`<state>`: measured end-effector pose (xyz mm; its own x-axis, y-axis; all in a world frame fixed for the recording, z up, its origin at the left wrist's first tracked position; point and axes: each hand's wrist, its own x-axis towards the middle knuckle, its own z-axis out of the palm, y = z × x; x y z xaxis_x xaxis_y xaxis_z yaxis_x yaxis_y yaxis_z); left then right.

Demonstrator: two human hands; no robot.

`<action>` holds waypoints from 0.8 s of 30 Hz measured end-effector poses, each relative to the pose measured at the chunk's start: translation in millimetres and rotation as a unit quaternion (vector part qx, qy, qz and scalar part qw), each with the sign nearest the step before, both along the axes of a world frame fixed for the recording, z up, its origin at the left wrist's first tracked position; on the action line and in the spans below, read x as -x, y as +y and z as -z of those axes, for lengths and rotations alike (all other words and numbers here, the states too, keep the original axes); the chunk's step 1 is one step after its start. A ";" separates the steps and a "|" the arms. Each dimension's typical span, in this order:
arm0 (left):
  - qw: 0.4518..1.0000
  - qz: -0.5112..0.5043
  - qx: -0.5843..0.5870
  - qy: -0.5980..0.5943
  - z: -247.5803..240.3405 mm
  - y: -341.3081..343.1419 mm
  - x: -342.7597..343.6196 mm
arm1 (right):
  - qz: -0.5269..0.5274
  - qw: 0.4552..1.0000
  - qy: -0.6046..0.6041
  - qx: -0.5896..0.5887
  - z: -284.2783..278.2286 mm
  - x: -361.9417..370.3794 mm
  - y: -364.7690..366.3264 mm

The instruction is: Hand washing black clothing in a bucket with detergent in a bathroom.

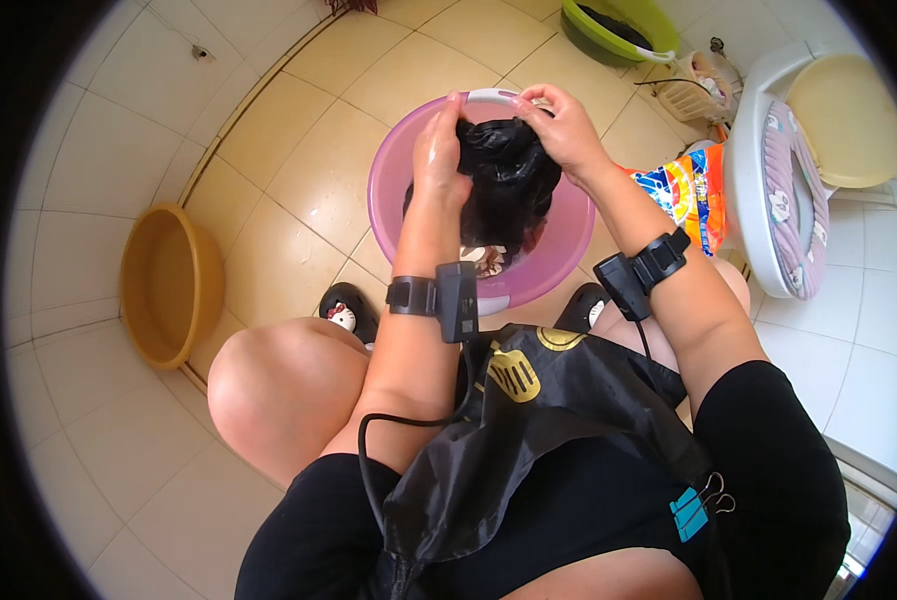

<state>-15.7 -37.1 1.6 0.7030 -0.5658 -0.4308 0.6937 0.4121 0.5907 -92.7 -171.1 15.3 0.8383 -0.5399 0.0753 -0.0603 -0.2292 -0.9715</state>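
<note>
A wet, shiny black cloth point(510, 165) is bunched up over a pink-purple basin point(383, 190) on the floor in front of me. My left hand point(439, 155) is closed on the cloth's left side, its fingers pointing away from me and partly hidden. At the upper right of the bundle, my right hand point(563, 128) grips the cloth with bent fingers and thumb. Part of the cloth hangs down into the basin, where a pale patterned patch point(491, 261) shows at its near end. What lies beneath the cloth is hidden.
A tan basin point(174, 285) leans against the left wall. At the right are an orange-and-blue packet point(694, 195), a toilet with a padded seat point(797, 200) and a small basket point(691, 95). A green basin point(609, 40) with dark contents stands at the back.
</note>
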 end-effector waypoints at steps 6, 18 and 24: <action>0.959 0.220 -0.094 -0.153 -20.4 6.4 12.9 | -0.025 0.993 -0.042 -0.107 -16.8 5.1 -15.8; 0.979 -0.039 0.125 0.157 26.1 -5.8 10.2 | -0.111 0.943 -0.087 0.302 -22.2 13.3 56.6; 0.991 -0.040 -0.010 0.125 -9.2 -38.7 57.2 | 0.031 0.924 0.178 0.337 -8.4 5.7 10.6</action>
